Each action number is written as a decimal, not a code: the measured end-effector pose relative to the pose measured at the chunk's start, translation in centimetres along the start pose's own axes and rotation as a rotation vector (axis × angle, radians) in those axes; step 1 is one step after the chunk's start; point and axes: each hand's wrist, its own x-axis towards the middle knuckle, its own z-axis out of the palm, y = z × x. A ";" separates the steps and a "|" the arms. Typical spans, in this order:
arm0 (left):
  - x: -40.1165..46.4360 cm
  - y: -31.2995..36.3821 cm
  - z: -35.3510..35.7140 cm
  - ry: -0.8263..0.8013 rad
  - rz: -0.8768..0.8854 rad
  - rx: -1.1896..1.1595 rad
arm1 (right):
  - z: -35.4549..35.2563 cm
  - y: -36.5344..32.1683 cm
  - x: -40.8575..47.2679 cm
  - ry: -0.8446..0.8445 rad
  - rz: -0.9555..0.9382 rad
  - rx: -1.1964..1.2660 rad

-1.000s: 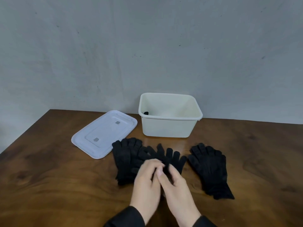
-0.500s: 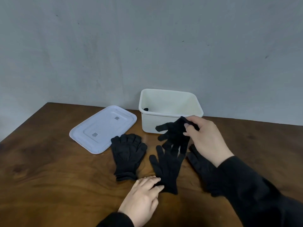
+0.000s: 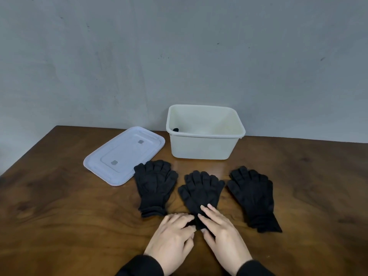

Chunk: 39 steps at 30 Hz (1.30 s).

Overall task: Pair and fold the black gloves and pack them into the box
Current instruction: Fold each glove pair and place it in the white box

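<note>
Three stacks of black gloves lie flat on the wooden table, fingers pointing away from me: a left stack [image 3: 154, 185], a middle pair [image 3: 201, 189] and a right stack [image 3: 253, 193]. Both hands are at the cuff end of the middle pair. My left hand [image 3: 173, 239] has its fingertips at the cuff's left edge, fingers slightly bent. My right hand [image 3: 222, 234] lies with straight fingers on top of the cuff. Behind the gloves stands the cream plastic box [image 3: 205, 145], open, with a bit of black glove [image 3: 175, 129] showing at its inner left wall.
The box's white lid [image 3: 123, 154] lies flat to the left of the box, just behind the left stack. A grey wall rises behind the table. The table's left edge runs diagonally at the far left.
My right hand has laid the glove it held up near the box onto the middle glove and come back to the cuff. My left hand stayed at the cuff.
</note>
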 end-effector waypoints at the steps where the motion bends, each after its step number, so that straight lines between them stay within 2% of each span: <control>1: 0.0 0.0 0.0 0.004 -0.003 -0.003 | 0.0 0.0 0.0 0.009 -0.007 -0.028; 14: 0.1 0.1 0.1 -0.012 -0.018 -0.016 | 1.0 -1.5 1.2 0.230 0.137 -0.083; 19: 0.1 0.3 -0.4 -0.033 -0.027 -0.050 | 0.8 -1.3 0.7 0.097 0.093 -0.102; 22: 0.1 0.3 -1.0 0.013 -0.155 -0.205 | -0.3 -0.6 -0.1 0.008 0.083 -0.010; 24: 0.2 0.1 -1.1 0.009 -0.199 -0.222 | -1.3 0.0 -0.3 -0.033 0.065 0.034; 29: 1.6 -0.5 -0.2 -0.138 -0.015 0.026 | -2.8 1.4 0.2 -0.187 -0.053 -0.017; 34: 2.1 -0.5 -0.1 -0.172 -0.068 0.024 | -2.1 1.5 1.0 -0.068 -0.007 -0.112; 39: 1.9 -0.1 -0.5 -0.154 -0.109 -0.013 | -1.7 0.4 1.3 0.049 0.055 -0.063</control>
